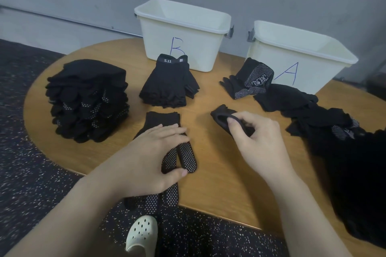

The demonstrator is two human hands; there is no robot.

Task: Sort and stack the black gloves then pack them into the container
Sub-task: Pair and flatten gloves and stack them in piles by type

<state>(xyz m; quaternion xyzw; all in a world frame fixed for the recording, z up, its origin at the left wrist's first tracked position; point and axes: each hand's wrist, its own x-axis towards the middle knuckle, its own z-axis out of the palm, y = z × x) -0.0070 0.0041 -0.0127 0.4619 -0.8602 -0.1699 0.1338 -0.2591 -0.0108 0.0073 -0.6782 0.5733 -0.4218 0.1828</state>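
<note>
- The left hand [154,152] lies flat, palm down, fingers straight and together, pressing on a dotted glove [167,158] near the front of the bench [208,165]; the thumb touches the glove's fingers.
- That glove runs lengthwise away from the person: cuff toward the bins, dotted fingers toward the near edge, some hanging just over it.
- The right hand [259,137] is raised a little, wrist bent, thumb and curled fingers pinching a small glove [227,119] by its cuff opening; this glove lies on the bench, pointing back and left.
- A tall pile [87,100] of gloves stands at the left.
- A shorter stack [169,85] marked 5.11 sits just before bin B [183,35], cuffs toward the bin.
- A folded dotted pair [250,81] lies near bin A [300,56].
- A loose heap [313,117] spreads along the right side.
- A white clog [142,236] shows on the speckled floor [31,173] below.
</note>
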